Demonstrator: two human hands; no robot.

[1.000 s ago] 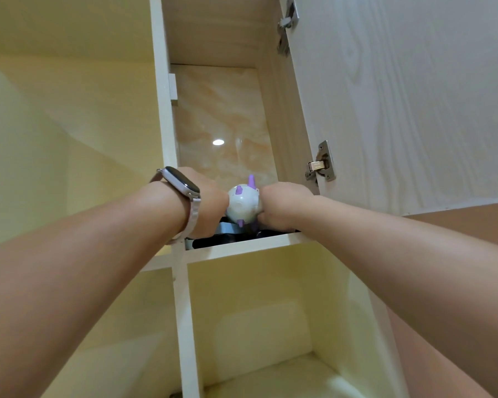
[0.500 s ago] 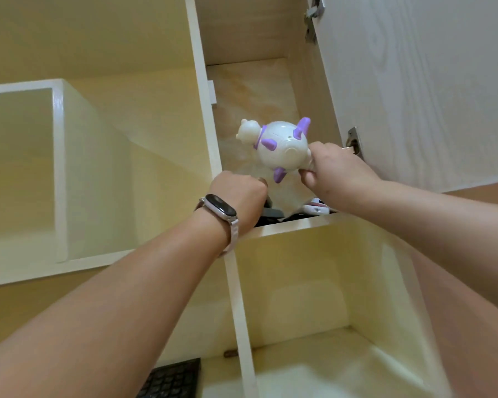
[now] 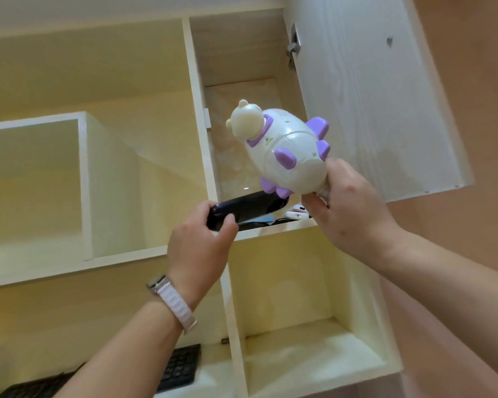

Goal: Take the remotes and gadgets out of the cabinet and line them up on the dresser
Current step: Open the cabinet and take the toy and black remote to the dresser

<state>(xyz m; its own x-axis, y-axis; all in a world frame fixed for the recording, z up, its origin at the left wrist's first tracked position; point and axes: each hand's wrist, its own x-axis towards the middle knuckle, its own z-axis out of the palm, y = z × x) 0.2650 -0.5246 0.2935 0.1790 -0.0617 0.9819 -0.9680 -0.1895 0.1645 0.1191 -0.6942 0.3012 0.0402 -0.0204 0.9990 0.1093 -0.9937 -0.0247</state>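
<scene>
Two hands are raised to an open wall cabinet (image 3: 197, 110), and both are occupied.

1. Right hand (image 3: 348, 208): the fingers (image 3: 314, 201) are curled round the lower end of a toy gadget (image 3: 288, 150) and grip it. The gadget has a glossy white rounded body, purple fins and a cream bear-shaped head. It is held in the air, tilted, with the head up and to the left of the fingers, in front of the open compartment.

2. Left hand (image 3: 196, 242): the fingers are wrapped over the left end of a black handheld device (image 3: 247, 206), with the thumb against its near side. The device is long and glossy and lies roughly level, its other end reaching right from the fingers to beneath the toy gadget. Whether it touches the shelf cannot be told.

3. Shelf edge (image 3: 273, 229): it runs just right of the left fingers. A light blue item (image 3: 263, 221) lies under the black handheld device. A small white-and-pink gadget (image 3: 296, 215) sits just left of the right fingers, partly hidden.

4. Cabinet door (image 3: 371, 96): pale wood grain, swung open above the right fingers, with a metal hinge (image 3: 293, 45) near its top.

5. Wristwatch (image 3: 173, 303): it has a pale strap and sits on the left wrist.

6. Black keyboard (image 3: 179, 366): it lies well below the left fingers, partly hidden by the forearm.
</scene>
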